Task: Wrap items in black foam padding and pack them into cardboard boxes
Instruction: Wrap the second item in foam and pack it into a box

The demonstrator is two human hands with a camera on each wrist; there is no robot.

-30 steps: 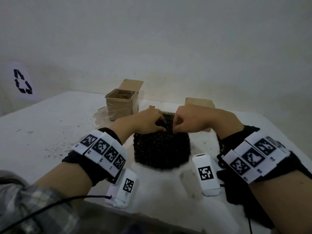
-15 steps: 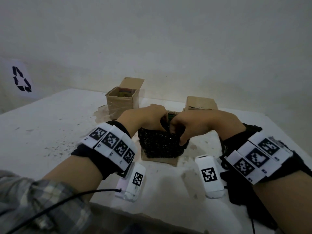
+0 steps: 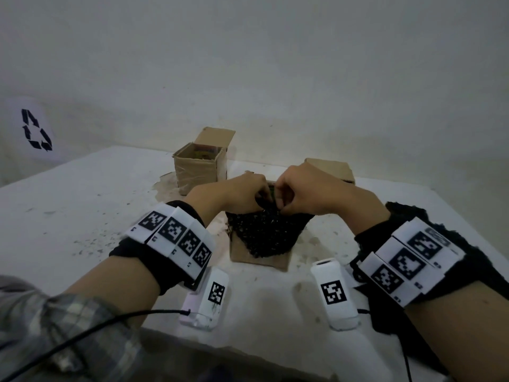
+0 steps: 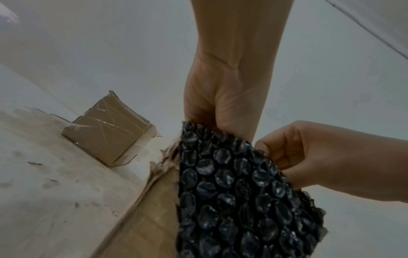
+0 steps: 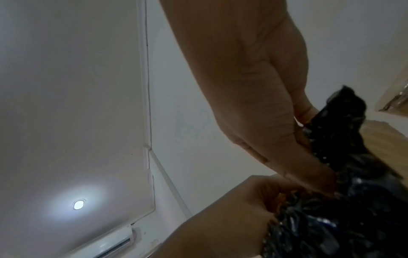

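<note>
Nearest the table's (image 3: 82,216) front edge lie two white tagged devices (image 3: 337,295), one under each forearm, and a heap of black padding (image 3: 440,224) sits beneath the right wrist. Both wrists wear black bands with white marker blocks; a plaid sleeve (image 3: 41,326) and a thin black cable trail off the left arm.

Just beyond, a brown box (image 3: 259,257) stands on the table with a black bubbled wrap (image 3: 267,232) hanging down over its front. The left hand (image 3: 242,193) and right hand (image 3: 308,188) meet above it, knuckles almost touching, and both have their fingers curled in, pinching the wrap's bunched top edge. The left-wrist camera shows the wrap (image 4: 238,192) draped against the cardboard with a hand on each upper corner. A sliver of something green shows between the hands; I cannot tell what it is.

Farther back to the left stands a taped box (image 3: 197,168), flap up, something colourful inside. Behind the right hand sits another box (image 3: 334,169). On the far left wall hangs a recycling sign (image 3: 35,129).
</note>
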